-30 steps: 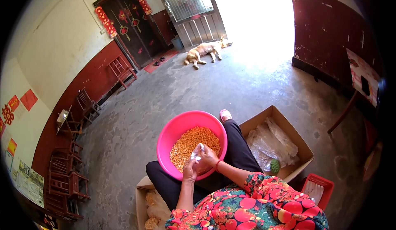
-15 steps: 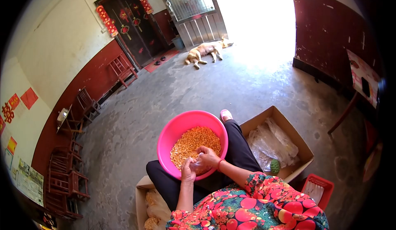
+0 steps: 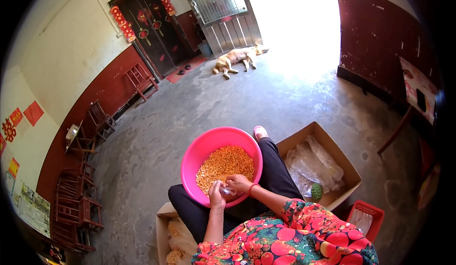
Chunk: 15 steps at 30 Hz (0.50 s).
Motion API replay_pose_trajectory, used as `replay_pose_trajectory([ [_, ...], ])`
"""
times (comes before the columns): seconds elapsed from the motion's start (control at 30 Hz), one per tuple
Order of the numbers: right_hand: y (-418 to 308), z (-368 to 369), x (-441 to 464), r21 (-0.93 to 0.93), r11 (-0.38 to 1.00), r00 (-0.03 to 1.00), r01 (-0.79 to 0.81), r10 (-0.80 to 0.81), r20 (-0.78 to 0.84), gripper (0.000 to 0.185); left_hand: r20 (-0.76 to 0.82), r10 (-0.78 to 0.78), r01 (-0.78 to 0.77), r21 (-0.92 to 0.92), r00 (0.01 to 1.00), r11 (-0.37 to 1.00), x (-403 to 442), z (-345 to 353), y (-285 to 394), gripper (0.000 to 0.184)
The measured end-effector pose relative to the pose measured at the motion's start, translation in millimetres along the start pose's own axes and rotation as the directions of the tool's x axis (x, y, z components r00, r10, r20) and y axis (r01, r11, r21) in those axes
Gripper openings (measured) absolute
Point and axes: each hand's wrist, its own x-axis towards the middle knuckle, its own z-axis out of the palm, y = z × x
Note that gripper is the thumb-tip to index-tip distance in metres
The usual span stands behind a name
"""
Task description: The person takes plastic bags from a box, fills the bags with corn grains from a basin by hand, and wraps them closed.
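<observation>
A pink basin (image 3: 189, 163) rests between my legs, partly filled with small orange-yellow pieces (image 3: 223, 164) that look like corn kernels. Over its near side, a small clear plastic bag (image 3: 230, 191) is pinched between my two hands. My left hand (image 3: 217, 195) has its fingers closed on the bag's left side. On the other side, my right hand (image 3: 239, 183), with a red band at the wrist, grips the bag with bent fingers. The bag's contents, if any, cannot be made out.
Right of my leg stands a cardboard box (image 3: 349, 170) with clear plastic bags (image 3: 316, 165) and a green bumpy object (image 3: 317, 191). Another box (image 3: 162, 227) with filled bags is at left. A red basket (image 3: 377, 212), wooden chairs (image 3: 88, 212) and a lying dog (image 3: 237, 58) surround me.
My right hand has lowered a little and flattened over the bag. More of the clear plastic shows between my hands. The basin and boxes stay where they were.
</observation>
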Motion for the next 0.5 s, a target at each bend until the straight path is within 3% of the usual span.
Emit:
replay_pose_trajectory([
  [0.07,-4,-3,-3,0.080,0.995,0.997,-0.063,0.065,-0.033,0.030,-0.007,0.024,-0.023,0.068,1.000,0.997,0,-1,-3,0.017],
  [0.2,10,8,6,0.027,0.997,0.997,-0.066,0.067,-0.037,0.031,-0.020,-0.001,0.002,0.040,1.000,0.999,-5,5,4,0.016],
  [0.27,15,12,11,-0.212,0.970,0.993,0.118,-0.113,0.036,0.032,-0.046,-0.011,0.009,-0.037,0.999,0.999,-8,8,8,0.016],
  [0.3,13,10,8,-0.211,0.970,0.993,0.117,-0.111,0.039,0.032,-0.050,-0.013,0.011,-0.038,0.999,0.999,-8,8,8,0.016],
  [0.37,6,4,5,0.013,0.991,0.991,-0.132,0.132,0.039,0.032,0.004,0.018,-0.018,-0.110,1.000,0.994,-11,5,11,0.017],
  [0.5,7,2,5,0.070,0.985,0.986,-0.161,0.157,0.053,0.029,-0.018,0.028,-0.031,-0.197,0.999,0.980,-22,4,22,0.021],
])
